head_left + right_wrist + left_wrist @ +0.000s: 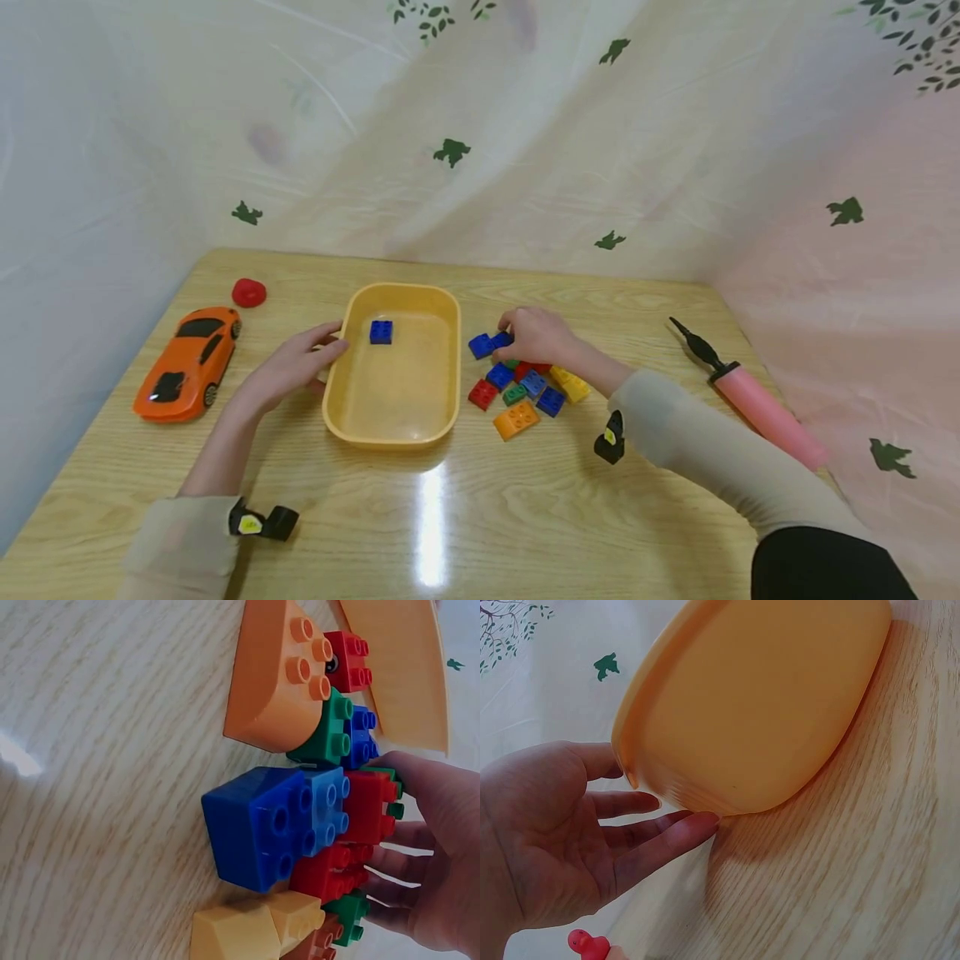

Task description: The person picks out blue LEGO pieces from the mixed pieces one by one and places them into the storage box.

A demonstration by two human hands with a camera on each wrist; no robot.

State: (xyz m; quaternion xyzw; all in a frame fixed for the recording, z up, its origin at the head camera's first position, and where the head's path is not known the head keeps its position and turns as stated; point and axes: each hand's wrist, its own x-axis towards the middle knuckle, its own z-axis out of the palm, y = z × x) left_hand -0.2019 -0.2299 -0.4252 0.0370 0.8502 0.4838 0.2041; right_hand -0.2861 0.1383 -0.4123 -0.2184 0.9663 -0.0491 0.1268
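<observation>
A yellow tray (393, 392) sits on the wooden table with one blue brick (381, 332) inside. My left hand (296, 367) holds its left rim, thumb over the edge and fingers against the outer wall; the left wrist view shows this hand (577, 825) at the tray's end (742, 712). Right of the tray, my right hand (540, 336) pinches a dark blue brick (501, 340), beside another blue brick (481, 346). In the right wrist view, part of the right hand (442, 855) is behind red bricks (367, 802), which hide its fingertips.
Several loose bricks, including an orange one (516, 421) and a yellow one (570, 384), lie below the right hand. An orange toy car (187, 367) and a red rubber duck (249, 292) stand at left. A pink hand pump (765, 412) lies at the right edge.
</observation>
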